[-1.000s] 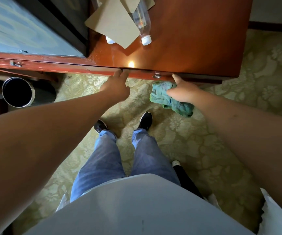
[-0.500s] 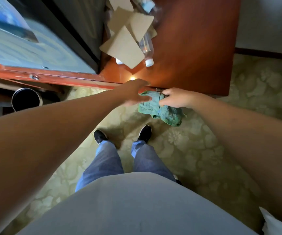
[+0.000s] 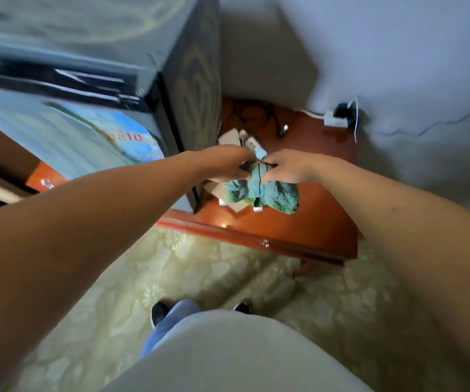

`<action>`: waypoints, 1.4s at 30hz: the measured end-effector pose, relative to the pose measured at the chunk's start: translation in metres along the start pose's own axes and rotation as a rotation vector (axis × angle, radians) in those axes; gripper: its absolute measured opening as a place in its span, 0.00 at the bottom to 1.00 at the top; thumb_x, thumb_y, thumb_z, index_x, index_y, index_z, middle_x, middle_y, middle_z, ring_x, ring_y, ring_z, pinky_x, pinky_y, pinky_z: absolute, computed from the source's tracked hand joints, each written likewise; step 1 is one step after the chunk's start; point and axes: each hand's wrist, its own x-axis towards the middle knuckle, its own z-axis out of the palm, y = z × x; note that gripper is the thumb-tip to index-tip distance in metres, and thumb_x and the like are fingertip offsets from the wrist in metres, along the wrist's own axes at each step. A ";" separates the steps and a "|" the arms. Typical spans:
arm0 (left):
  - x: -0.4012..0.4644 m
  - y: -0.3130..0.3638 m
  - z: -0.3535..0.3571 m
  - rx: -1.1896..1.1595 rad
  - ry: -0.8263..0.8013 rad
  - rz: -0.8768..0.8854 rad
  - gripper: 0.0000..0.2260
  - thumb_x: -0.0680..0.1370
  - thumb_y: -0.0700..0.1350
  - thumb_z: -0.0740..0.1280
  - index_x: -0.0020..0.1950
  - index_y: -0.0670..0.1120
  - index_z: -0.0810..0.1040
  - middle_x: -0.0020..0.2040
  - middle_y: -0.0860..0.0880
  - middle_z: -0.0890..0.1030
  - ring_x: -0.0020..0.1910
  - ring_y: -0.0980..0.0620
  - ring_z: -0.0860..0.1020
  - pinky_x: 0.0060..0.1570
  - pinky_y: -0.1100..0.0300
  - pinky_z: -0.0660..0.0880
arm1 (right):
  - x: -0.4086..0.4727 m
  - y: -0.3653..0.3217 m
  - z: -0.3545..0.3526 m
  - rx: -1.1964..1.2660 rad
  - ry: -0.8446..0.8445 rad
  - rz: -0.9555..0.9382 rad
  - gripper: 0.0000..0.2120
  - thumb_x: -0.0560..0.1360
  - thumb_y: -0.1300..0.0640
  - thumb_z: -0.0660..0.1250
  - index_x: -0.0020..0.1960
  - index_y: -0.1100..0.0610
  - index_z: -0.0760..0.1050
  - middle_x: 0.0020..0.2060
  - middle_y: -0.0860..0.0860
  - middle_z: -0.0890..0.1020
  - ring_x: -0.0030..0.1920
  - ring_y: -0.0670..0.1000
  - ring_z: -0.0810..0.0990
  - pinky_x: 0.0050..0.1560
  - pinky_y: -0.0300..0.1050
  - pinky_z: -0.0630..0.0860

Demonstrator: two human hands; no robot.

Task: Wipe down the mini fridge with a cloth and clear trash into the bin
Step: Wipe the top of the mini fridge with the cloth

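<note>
While one mini fridge [image 3: 86, 80] stands at the left of one red wooden table [image 3: 298, 222], two hands meet above the tabletop beside the fridge's right side. Both the left hand [image 3: 228, 162] and right hand [image 3: 287, 168] pinch the top of one green cloth [image 3: 265, 190], which hangs bunched over cardboard pieces [image 3: 228, 138] and bottles [image 3: 253, 144] too hidden to count.

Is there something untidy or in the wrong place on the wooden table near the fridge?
Yes. Cardboard pieces and plastic bottles lie scattered on the wooden table beside the mini fridge, partly hidden under the green cloth.
</note>
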 end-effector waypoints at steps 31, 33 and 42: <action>-0.152 -0.041 -0.274 0.149 0.445 -0.343 0.09 0.78 0.49 0.67 0.57 0.50 0.78 0.51 0.49 0.81 0.48 0.47 0.78 0.46 0.51 0.75 | -0.036 -0.237 -0.172 -0.121 0.474 -0.258 0.24 0.82 0.43 0.52 0.77 0.46 0.56 0.39 0.48 0.69 0.32 0.47 0.69 0.31 0.45 0.61; -0.154 -0.050 -0.267 0.114 0.455 -0.338 0.08 0.78 0.49 0.68 0.57 0.53 0.78 0.50 0.51 0.80 0.48 0.49 0.78 0.44 0.54 0.73 | -0.030 -0.243 -0.166 -0.139 0.443 -0.236 0.29 0.82 0.42 0.52 0.81 0.47 0.52 0.58 0.56 0.77 0.41 0.50 0.74 0.36 0.47 0.66; -0.141 -0.084 -0.236 -0.085 0.425 -0.345 0.19 0.76 0.52 0.71 0.64 0.52 0.71 0.56 0.52 0.81 0.49 0.51 0.79 0.50 0.54 0.75 | 0.000 -0.253 -0.152 -0.206 0.400 -0.121 0.32 0.80 0.42 0.53 0.82 0.49 0.51 0.49 0.57 0.81 0.39 0.52 0.76 0.34 0.47 0.65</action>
